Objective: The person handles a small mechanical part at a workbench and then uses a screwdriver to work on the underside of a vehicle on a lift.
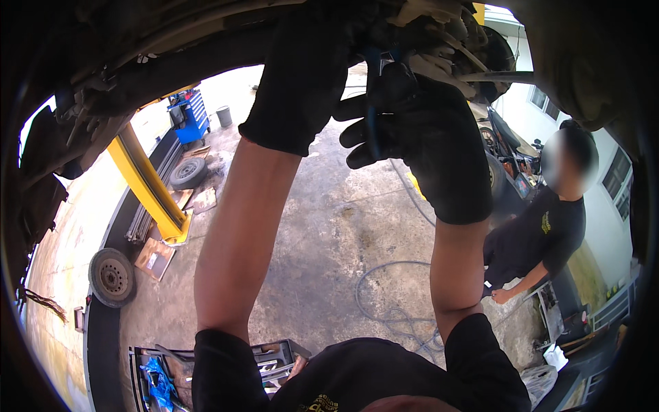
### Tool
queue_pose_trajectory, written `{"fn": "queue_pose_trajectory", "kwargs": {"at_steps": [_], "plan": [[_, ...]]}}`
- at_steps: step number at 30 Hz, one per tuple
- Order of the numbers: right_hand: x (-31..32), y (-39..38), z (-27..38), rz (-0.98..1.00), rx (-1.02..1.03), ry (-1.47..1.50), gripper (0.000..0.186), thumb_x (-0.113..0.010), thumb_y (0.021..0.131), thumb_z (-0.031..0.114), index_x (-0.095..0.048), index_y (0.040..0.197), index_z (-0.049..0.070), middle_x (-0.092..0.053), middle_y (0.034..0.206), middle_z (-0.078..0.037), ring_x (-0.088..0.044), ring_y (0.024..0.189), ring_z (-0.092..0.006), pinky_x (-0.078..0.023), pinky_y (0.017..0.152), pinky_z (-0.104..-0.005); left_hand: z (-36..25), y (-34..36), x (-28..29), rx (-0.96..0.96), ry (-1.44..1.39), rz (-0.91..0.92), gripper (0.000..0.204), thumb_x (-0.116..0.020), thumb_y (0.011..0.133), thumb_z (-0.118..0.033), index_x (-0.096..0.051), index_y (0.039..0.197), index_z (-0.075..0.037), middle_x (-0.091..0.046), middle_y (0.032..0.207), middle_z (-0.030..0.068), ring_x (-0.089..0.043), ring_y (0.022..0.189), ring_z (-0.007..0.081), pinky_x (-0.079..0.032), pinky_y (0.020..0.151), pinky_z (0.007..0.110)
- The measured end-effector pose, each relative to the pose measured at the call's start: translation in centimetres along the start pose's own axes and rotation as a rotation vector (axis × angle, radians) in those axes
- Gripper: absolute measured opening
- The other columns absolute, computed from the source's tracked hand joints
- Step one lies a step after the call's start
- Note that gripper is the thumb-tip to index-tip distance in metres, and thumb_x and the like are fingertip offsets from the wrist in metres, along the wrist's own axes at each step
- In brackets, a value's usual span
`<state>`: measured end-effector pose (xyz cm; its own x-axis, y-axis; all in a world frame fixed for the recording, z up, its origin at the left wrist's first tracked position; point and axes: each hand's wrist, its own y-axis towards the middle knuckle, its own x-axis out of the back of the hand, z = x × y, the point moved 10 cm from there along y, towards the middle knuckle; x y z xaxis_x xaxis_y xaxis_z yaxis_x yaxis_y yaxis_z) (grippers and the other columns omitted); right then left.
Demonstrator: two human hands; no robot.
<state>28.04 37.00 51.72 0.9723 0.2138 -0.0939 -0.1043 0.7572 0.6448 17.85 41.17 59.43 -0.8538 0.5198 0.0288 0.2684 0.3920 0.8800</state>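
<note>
Both my arms reach up into the dark underside of a raised vehicle, and both hands wear black gloves. My right hand is closed loosely about a slim blue-handled tool, its fingers pointing left across the handle. The tool's upper end runs up among the shadowed parts, so its exact kind is hidden. My left hand is raised just left of it, against the underside; its fingers are lost in the dark. Right of my right hand, a rod and a rounded part hang from the vehicle.
A person in dark clothes stands at the right. A yellow lift post, wheels, and a blue tool cabinet are at the left. A tool tray lies below me. A hose loops over the concrete floor.
</note>
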Motion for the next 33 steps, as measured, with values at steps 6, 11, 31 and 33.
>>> {"fn": "queue_pose_trajectory", "kwargs": {"at_steps": [6,11,31,33], "plan": [[0.7,-0.5,0.4,0.058,-0.048,0.123,0.042,-0.055,0.104,0.031,-0.064,0.118,-0.007,-0.074,0.099,-0.026,-0.075,0.077,-0.03,-0.064,0.064,-0.0423,-3.2,-1.3,-0.6,-0.204,0.271,-0.002,0.026,-0.051,0.11,-0.014,-0.062,0.125,0.004,-0.068,0.108,0.0111,-0.067,0.099,0.0188,-0.056,0.085,0.032],[0.9,-0.7,2.4,0.267,-0.073,-0.076,0.056,-0.05,0.106,0.041,-0.051,0.144,0.0,-0.069,0.119,-0.031,-0.075,0.092,-0.0353,-0.063,0.079,-0.0468,-4.4,-1.1,-0.9,-0.536,0.554,0.05,0.022,-0.052,0.107,-0.007,-0.064,0.122,0.003,-0.066,0.112,0.015,-0.067,0.098,0.0236,-0.056,0.084,0.033],[4.5,-0.3,5.1,0.097,-0.185,-0.243,0.023,-0.064,0.105,0.021,-0.067,0.119,0.004,-0.073,0.094,-0.011,-0.076,0.087,-0.0188,-0.062,0.078,-0.0312,1.1,2.1,-1.5,-0.168,-0.31,0.007,0.035,-0.061,0.099,0.0,-0.061,0.135,-0.001,-0.064,0.131,0.0065,-0.066,0.116,0.0196,-0.053,0.099,0.033],[2.9,-1.2,5.3,-0.093,0.159,-0.988,0.028,-0.062,0.106,0.029,-0.067,0.116,0.003,-0.071,0.093,-0.009,-0.074,0.085,-0.0175,-0.06,0.073,-0.0307,0.5,1.8,-1.4,-0.179,-0.051,-0.009,0.034,-0.059,0.1,0.0,-0.06,0.135,0.0,-0.062,0.134,0.01,-0.066,0.116,0.0232,-0.054,0.098,0.034]]}}
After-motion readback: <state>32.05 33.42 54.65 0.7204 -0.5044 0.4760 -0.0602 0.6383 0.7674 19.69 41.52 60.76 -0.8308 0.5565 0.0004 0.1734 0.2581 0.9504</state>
